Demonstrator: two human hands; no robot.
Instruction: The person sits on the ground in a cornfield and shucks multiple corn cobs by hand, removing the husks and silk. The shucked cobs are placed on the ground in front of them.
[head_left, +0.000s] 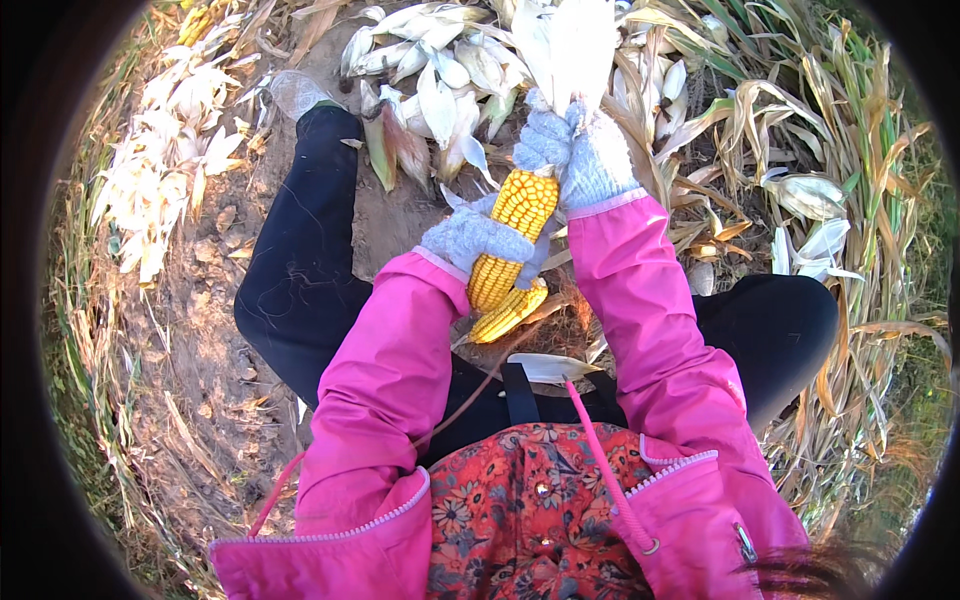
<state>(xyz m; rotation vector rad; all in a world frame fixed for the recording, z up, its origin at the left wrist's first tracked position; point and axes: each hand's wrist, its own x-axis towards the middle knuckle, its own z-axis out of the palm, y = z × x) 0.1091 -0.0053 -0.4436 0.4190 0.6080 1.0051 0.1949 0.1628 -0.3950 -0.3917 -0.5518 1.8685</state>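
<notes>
A yellow corn cob (526, 202) slants between my gloved hands. My left hand (487, 236), in a grey knit glove, wraps around its lower half. At the cob's top end, my right hand (592, 150), gloved too, grips pale corn husks (562, 52) that stand up brightly lit; the join of husk and cob is partly hidden by the glove's fingers. Near the right hand, more grey knit shows at the left (541, 139), and which fingers these are is hard to tell. Just below my left hand lies another yellow corn cob (510, 313).
Several unhusked corn ears (442, 90) lie on the soil ahead. Loose husks (180, 127) are heaped at the far left, with yellow cobs (196, 24) beyond. Dry corn stalks (870, 247) run along the right. My bent legs (300, 247) frame the ground before me.
</notes>
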